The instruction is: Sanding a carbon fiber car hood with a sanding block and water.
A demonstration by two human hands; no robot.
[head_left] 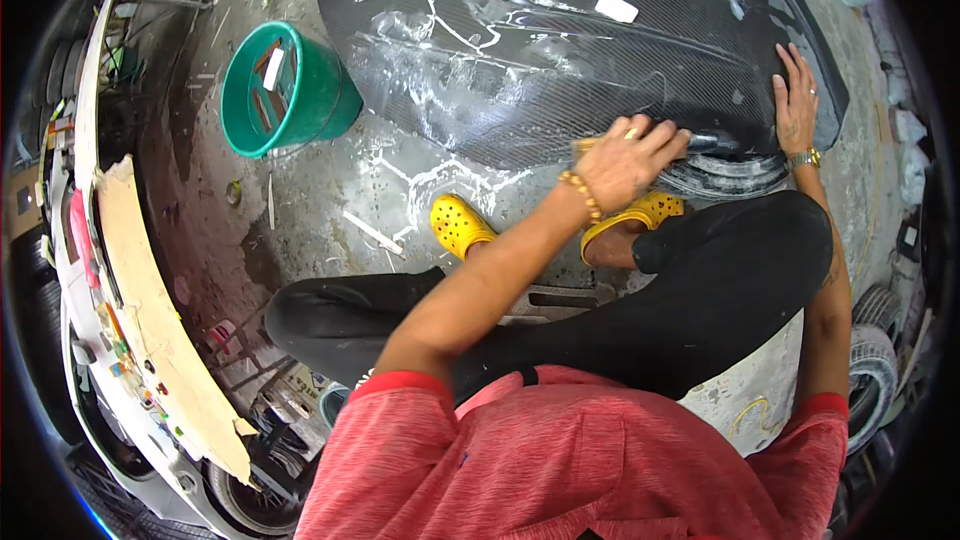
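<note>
The black panel lies in front of the person's feet, its far edge out of view; white streaks and a wet-looking sheen mark its surface. The left hand is at the near edge, fingers bent over a tan block, of which only one end shows; the right hand lies flat near the right edge, fingers slightly spread, thumb apart, pinching nothing. A white block rests loose on the panel, well in from the near edge; under that edge sits a dark rounded thing with pale streaks, which I cannot identify.

The tan block could skid off the near edge if the surface is as slick as it looks; grit caught beneath it could scratch the panel; uneven pressure there could rock the panel if the right hand lifts; the white block could slide if the panel tips. The green bucket stands on the floor by the left edge, perhaps touching; a shove could knock it; the yellow shoes could slip on the streaked floor.
</note>
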